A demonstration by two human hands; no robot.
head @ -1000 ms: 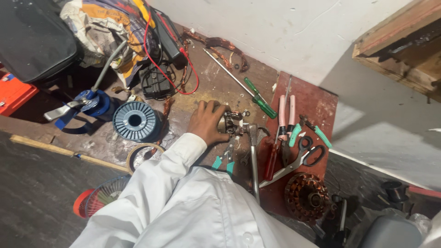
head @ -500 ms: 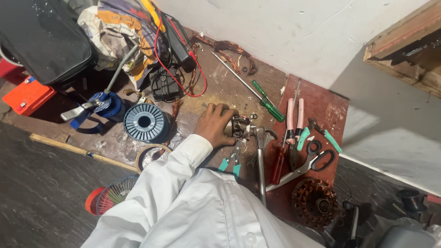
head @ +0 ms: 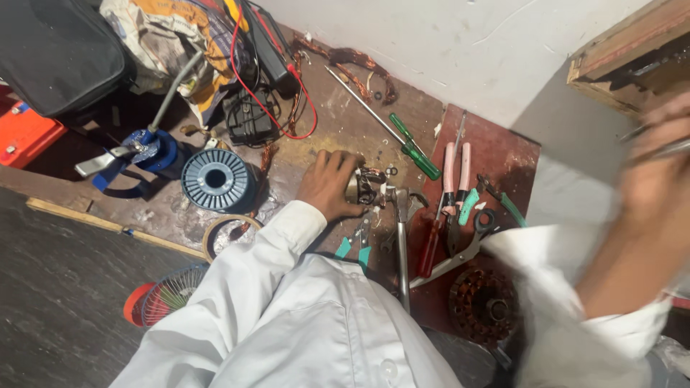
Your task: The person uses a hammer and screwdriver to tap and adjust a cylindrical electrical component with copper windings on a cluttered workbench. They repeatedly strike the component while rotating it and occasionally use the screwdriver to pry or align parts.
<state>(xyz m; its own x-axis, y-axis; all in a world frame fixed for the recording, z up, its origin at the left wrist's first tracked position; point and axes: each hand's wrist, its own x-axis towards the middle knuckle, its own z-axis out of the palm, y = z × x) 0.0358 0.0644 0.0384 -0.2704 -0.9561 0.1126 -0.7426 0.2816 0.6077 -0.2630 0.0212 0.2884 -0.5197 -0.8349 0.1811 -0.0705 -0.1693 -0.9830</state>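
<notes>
My left hand (head: 327, 185) reaches out from a white sleeve and grips a small dark metal motor part (head: 365, 188) that rests on the stained brown work surface (head: 338, 122). A hammer (head: 401, 233) lies just right of that part, and teal-handled pliers (head: 356, 244) lie below it. My right hand (head: 658, 169) is raised at the right edge, heavily blurred, also in a white sleeve. Its fingers look closed around a thin grey metal tool (head: 675, 149).
A red board (head: 503, 154) carries pink-handled pliers (head: 454, 179), scissors (head: 478, 233), a red screwdriver (head: 430, 248) and a round stator (head: 485, 305). A green screwdriver (head: 417, 154), blue wire spool (head: 215, 178), tape roll (head: 224, 233), black bag (head: 57, 50) and orange box (head: 25, 133) lie around.
My right hand has swung up into view at the right, blurred by motion. My left hand stays on the motor part. The view has shifted slightly.
</notes>
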